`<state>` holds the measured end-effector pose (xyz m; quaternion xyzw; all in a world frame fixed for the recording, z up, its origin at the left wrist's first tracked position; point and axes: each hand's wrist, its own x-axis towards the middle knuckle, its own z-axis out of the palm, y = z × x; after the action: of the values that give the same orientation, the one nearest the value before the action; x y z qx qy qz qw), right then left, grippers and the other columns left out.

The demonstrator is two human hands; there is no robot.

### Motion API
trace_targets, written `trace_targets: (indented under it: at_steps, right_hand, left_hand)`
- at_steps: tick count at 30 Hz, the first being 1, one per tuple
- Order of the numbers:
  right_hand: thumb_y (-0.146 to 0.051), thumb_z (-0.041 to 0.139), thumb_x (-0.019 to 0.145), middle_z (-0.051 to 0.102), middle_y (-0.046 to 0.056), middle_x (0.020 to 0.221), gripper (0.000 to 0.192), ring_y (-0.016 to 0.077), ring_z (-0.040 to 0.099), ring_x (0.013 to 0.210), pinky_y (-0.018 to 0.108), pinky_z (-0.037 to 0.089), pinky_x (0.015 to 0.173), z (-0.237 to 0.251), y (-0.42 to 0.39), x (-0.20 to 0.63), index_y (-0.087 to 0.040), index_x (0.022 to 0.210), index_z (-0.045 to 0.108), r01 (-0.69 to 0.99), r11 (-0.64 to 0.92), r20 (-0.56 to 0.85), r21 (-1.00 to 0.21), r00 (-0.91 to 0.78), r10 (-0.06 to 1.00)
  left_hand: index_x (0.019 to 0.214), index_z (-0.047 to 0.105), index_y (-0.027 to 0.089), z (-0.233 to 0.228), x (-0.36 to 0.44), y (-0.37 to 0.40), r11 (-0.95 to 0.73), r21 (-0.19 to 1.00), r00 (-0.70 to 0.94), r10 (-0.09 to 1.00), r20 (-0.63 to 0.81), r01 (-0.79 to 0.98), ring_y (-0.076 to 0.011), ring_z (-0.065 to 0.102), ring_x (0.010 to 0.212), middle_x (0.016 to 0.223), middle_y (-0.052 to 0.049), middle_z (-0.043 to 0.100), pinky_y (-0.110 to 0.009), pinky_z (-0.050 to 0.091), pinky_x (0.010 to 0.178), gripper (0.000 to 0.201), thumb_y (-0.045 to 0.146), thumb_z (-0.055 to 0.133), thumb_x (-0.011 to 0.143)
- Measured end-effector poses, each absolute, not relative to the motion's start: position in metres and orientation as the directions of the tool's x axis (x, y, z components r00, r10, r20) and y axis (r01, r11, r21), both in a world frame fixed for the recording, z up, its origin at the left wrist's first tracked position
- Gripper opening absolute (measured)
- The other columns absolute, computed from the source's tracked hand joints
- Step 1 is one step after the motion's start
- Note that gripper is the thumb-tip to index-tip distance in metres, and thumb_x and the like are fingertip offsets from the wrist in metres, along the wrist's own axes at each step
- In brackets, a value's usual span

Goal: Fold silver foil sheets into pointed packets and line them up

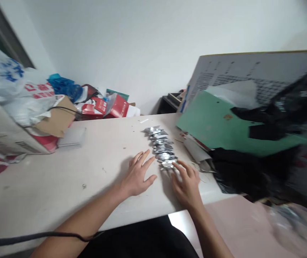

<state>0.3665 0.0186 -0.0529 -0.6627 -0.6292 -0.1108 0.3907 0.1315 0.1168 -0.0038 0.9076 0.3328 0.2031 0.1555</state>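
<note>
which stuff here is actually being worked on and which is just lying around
In hand:
- foil packets, in a row on the table
- left hand, flat beside the row
- right hand, fingers at the near end of the row

Lying about:
- green sheet
- black bag
- red cartons
- plastic bags
- cardboard box

Right side motion-blurred: black bag (250,172) and printed board (250,71) text unreadable. White plastic bag (0,82) cut by left edge. Foil packets (162,147) too small for labels.
</note>
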Motion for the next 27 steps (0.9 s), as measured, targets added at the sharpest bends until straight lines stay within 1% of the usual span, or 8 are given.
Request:
trace_targets:
  at_steps: [2, 4, 6, 8, 10, 12, 20, 27]
  right_hand:
    - [-0.033, 0.055, 0.104, 0.064, 0.011, 0.145, 0.040, 0.0364, 0.058, 0.129, 0.058, 0.045, 0.108, -0.058, 0.003, 0.342, -0.033, 0.143, 0.062, 0.896, 0.178, 0.628, -0.407, 0.133, 0.767]
    - [-0.035, 0.056, 0.104, 0.066, 0.010, 0.145, 0.040, 0.0367, 0.060, 0.129, 0.056, 0.047, 0.104, -0.063, -0.009, 0.323, -0.034, 0.144, 0.062, 0.873, 0.268, 0.610, -0.406, 0.041, 0.791]
    - [-0.036, 0.057, 0.104, 0.071, 0.009, 0.138, 0.036, 0.0369, 0.063, 0.123, 0.056, 0.050, 0.099, -0.066, -0.012, 0.313, -0.035, 0.139, 0.065, 0.871, 0.305, 0.633, -0.384, 0.008, 0.774]
    - [-0.038, 0.059, 0.104, 0.073, 0.010, 0.132, 0.033, 0.0367, 0.066, 0.117, 0.055, 0.052, 0.095, -0.066, -0.009, 0.311, -0.034, 0.136, 0.067, 0.863, 0.286, 0.648, -0.415, 0.060, 0.759]
    - [-0.040, 0.059, 0.104, 0.075, 0.011, 0.128, 0.031, 0.0365, 0.068, 0.113, 0.055, 0.053, 0.092, -0.066, -0.004, 0.312, -0.032, 0.133, 0.069, 0.857, 0.267, 0.653, -0.440, 0.101, 0.751]
    - [-0.039, 0.059, 0.105, 0.077, 0.011, 0.124, 0.030, 0.0359, 0.070, 0.110, 0.054, 0.054, 0.090, -0.066, -0.002, 0.314, -0.031, 0.131, 0.070, 0.858, 0.279, 0.658, -0.432, 0.088, 0.748]
    - [-0.035, 0.062, 0.103, 0.081, 0.006, 0.108, 0.021, 0.0312, 0.074, 0.096, 0.046, 0.054, 0.081, -0.074, -0.003, 0.319, -0.030, 0.119, 0.074, 0.852, 0.346, 0.697, -0.392, 0.030, 0.716]
    - [-0.037, 0.064, 0.101, 0.082, 0.005, 0.103, 0.020, 0.0292, 0.075, 0.091, 0.044, 0.054, 0.078, -0.073, 0.001, 0.326, -0.030, 0.115, 0.076, 0.854, 0.392, 0.721, -0.342, -0.029, 0.693]
  left_hand:
    - [0.160, 0.053, 0.027, 0.006, 0.090, 0.148, -0.687, 0.332, 0.586, 0.726, 0.360, 0.647, -0.0323, 0.033, 0.162, 0.180, -0.007, 0.032, -0.051, 0.029, 0.134, 0.059, 0.038, 0.060, 0.103]
    - [0.153, 0.060, 0.024, 0.020, 0.041, 0.185, -0.531, 0.240, 0.406, 0.811, 0.420, 0.813, -0.0356, 0.040, 0.157, 0.174, -0.011, 0.041, -0.054, 0.033, 0.131, 0.055, 0.032, 0.062, 0.099]
    - [0.153, 0.058, 0.020, 0.034, -0.005, 0.221, -0.309, 0.153, 0.212, 0.867, 0.451, 0.939, -0.0392, 0.041, 0.156, 0.171, -0.017, 0.043, -0.054, 0.036, 0.128, 0.059, 0.030, 0.066, 0.095]
    - [0.151, 0.057, 0.013, 0.042, -0.039, 0.248, -0.212, 0.140, 0.124, 0.877, 0.465, 0.967, -0.0417, 0.044, 0.151, 0.163, -0.024, 0.050, -0.055, 0.038, 0.124, 0.057, 0.027, 0.064, 0.096]
    - [0.144, 0.062, 0.011, 0.042, -0.057, 0.265, -0.149, 0.143, 0.069, 0.887, 0.457, 0.978, -0.0413, 0.056, 0.136, 0.143, -0.024, 0.064, -0.053, 0.044, 0.116, 0.049, 0.025, 0.060, 0.097]
    - [0.136, 0.067, 0.007, 0.034, -0.064, 0.272, -0.090, 0.154, 0.009, 0.889, 0.457, 0.984, -0.0428, 0.059, 0.128, 0.131, -0.026, 0.068, -0.054, 0.046, 0.110, 0.045, 0.025, 0.060, 0.095]
    - [0.110, 0.080, 0.019, 0.010, -0.073, 0.274, 0.006, 0.236, -0.133, 0.840, 0.526, 0.972, -0.0351, 0.063, 0.119, 0.123, -0.015, 0.076, -0.046, 0.044, 0.103, 0.032, 0.023, 0.051, 0.099]
    - [0.104, 0.079, 0.019, 0.014, -0.081, 0.271, 0.001, 0.326, -0.189, 0.817, 0.545, 0.945, -0.0336, 0.070, 0.110, 0.120, -0.016, 0.077, -0.044, 0.045, 0.099, 0.028, 0.022, 0.052, 0.099]
